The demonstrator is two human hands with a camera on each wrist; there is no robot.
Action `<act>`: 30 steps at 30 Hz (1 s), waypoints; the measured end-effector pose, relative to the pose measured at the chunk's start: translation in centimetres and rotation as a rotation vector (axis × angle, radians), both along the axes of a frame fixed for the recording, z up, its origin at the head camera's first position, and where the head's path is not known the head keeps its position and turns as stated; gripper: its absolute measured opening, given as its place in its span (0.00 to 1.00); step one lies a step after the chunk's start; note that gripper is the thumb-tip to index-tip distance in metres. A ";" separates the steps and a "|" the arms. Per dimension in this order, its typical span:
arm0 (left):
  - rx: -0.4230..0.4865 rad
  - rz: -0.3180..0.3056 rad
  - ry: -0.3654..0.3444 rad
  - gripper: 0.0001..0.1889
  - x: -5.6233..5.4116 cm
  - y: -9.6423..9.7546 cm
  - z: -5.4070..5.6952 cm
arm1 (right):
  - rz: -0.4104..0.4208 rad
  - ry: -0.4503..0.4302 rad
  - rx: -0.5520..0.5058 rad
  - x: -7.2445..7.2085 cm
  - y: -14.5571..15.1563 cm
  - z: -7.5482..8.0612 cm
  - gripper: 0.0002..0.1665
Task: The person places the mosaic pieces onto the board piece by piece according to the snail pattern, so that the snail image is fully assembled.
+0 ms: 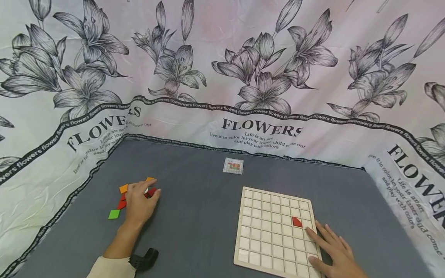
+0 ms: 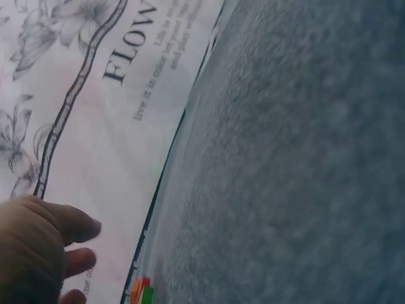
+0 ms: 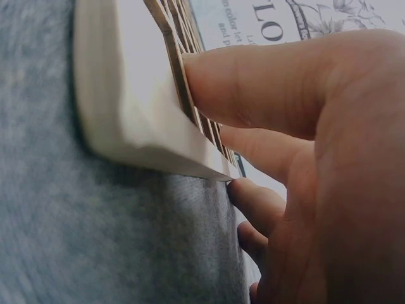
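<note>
My left hand (image 1: pixel 140 204) hovers over a small group of coloured tiles at the left of the table, its fingers loosely bent and apart. A red tile (image 1: pixel 152 192) shows near the thumb and forefinger; others are partly hidden under the hand. Around it lie an orange tile (image 1: pixel 123 188) and a green tile (image 1: pixel 114 214). In the left wrist view nothing shows between the fingers (image 2: pixel 79 225). With fingers spread, my right hand (image 1: pixel 335 249) rests on the right edge of a pale wooden grid board (image 1: pixel 265 227). One red tile with a curved side (image 1: pixel 297 222) sits in a cell.
A small card (image 1: pixel 233 166) with a coloured picture on a grid lies behind the board. The grey tabletop (image 1: pixel 194 216) meets a flower-printed curtain (image 1: pixel 194 119) at the back and both sides. A black strap device (image 1: pixel 144 260) is on the left wrist.
</note>
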State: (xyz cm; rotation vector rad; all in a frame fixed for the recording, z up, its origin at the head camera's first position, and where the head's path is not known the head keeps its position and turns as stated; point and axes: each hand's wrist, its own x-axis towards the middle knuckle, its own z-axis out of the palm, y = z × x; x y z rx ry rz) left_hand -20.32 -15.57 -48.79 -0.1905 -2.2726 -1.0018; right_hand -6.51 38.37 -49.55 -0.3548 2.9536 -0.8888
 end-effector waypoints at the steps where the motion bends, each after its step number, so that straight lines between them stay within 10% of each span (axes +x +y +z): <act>1: -0.004 0.006 -0.018 0.18 0.1 -0.2 -0.2 | -0.001 -0.005 -0.009 0.1 0.0 0.0 0.37; 12: -0.119 0.100 -0.159 0.15 0.3 -0.9 -0.9 | -0.017 -0.037 -0.029 0.3 0.3 -0.2 0.36; 30: -0.133 0.001 -0.186 0.17 0.4 -1.1 -1.1 | -0.003 0.056 0.041 0.2 -0.3 0.3 0.38</act>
